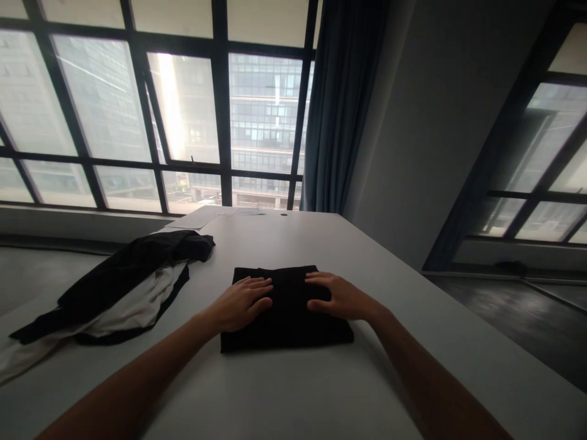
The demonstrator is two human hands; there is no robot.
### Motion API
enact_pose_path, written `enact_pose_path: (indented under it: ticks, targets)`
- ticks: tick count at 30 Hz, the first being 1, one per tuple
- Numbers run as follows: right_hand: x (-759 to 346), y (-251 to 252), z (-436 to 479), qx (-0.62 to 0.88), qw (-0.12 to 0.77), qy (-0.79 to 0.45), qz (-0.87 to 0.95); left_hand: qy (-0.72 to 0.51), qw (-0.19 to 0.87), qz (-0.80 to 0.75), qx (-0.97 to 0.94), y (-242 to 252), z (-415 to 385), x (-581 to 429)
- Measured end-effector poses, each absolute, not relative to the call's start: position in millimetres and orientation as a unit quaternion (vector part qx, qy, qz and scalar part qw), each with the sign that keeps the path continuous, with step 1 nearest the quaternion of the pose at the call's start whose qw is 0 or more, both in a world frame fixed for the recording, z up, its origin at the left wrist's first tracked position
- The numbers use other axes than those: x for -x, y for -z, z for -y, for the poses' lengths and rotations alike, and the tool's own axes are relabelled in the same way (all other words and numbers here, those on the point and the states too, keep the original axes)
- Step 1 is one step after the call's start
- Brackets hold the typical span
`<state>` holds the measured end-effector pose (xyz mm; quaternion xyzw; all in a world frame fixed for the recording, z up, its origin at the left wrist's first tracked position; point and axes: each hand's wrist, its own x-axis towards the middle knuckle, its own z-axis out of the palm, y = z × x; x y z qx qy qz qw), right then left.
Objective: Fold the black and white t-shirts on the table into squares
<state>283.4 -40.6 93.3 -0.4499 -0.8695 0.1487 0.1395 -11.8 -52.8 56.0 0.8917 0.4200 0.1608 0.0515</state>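
Observation:
A black cloth [288, 318], folded into a flat, roughly rectangular bundle, lies on the white table [275, 391] in front of me. On its left part rests my left hand [242, 302], palm down, with the fingers stretched out. My right hand [337, 296] lies flat over the right part of the same cloth, thumb apart from the fingers. Neither hand grips anything. The palms hide the left and right sides of the bundle in part.
A loose heap of black clothing [119, 275] with a whitish garment [137, 299] lies at the table's left. Papers [195, 218] are at the far left edge. Beyond stand windows, a dark blue curtain [337, 110] and a wall.

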Motion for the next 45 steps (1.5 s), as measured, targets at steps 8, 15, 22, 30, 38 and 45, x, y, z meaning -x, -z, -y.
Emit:
enact_pose_path:
  ticks: [8,15,22,30,38,45]
  targets:
    - [-245.6,-24.4,-4.0,0.494,0.059,-0.131,0.858,-0.107,0.066,-0.523,-0.843,0.5,-1.5,20.1]
    - [-250.2,-25.3,-8.6,0.560,0.063,-0.089,0.821,-0.109,0.057,-0.525,-0.842,-7.8,1.1,18.4]
    - [-253.7,-18.2,-18.3,0.606,0.039,-0.111,0.787,-0.117,0.085,-0.525,-0.839,-6.3,-4.0,23.5]
    - [-253.3,-10.9,-23.4,0.658,0.038,-0.085,0.747,-0.102,0.092,-0.561,-0.817,-1.9,-11.7,33.4]
    - [-234.1,-26.0,2.5,0.556,0.118,0.022,0.823,-0.169,0.035,-0.469,-0.866,-19.6,31.9,-6.1]
    - [-227.3,-18.6,9.4,0.534,0.036,-0.081,0.841,-0.127,0.080,-0.442,-0.884,-5.7,43.7,-19.6]
